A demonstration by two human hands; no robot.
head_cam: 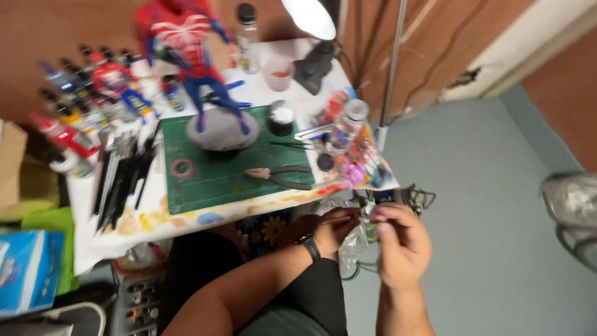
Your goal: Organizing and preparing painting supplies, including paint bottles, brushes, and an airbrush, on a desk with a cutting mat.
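Note:
My left hand, with a black watch on the wrist, holds a thin brush-like stick just below the table's front right corner. My right hand is beside it, its fingers pinched on a small clear bottle-like thing between the two hands. Motion blur hides what the small thing is exactly. Both hands hover over my lap, in front of clear plastic wrap.
The paint-stained table carries a green cutting mat, a red and blue figure on a grey base, pliers, a glass jar, black brushes and several paint bottles. A metal pole and a fan stand to the right.

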